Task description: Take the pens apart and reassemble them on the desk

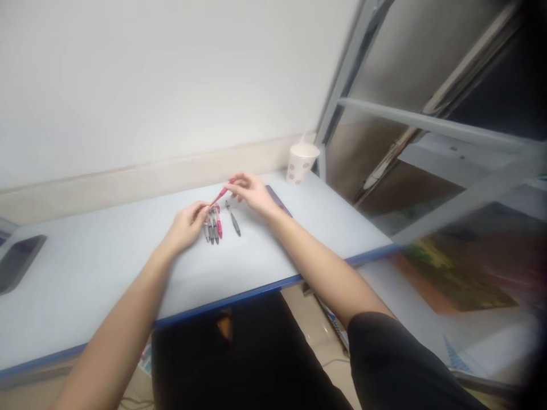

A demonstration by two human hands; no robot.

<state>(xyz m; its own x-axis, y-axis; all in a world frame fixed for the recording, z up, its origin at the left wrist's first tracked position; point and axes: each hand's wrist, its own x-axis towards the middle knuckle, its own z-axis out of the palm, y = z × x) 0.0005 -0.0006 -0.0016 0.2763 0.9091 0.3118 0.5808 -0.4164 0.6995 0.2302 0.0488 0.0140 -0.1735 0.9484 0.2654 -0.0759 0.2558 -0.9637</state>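
My left hand (187, 225) and my right hand (250, 192) both pinch a thin pink pen (219, 196) held a little above the pale table (106, 285). The left fingers grip its lower end, the right fingers its upper end. Just below it, a small bunch of grey and pink pens (212, 225) lies on the table beside my left fingertips. A single dark grey pen (233, 219) lies apart to their right, under my right hand.
A white paper cup (301, 162) with red marks stands at the table's back right corner. A dark flat object (280, 200) lies behind my right wrist, another dark device (17, 259) at the far left. A grey metal shelf frame (427, 119) rises at the right.
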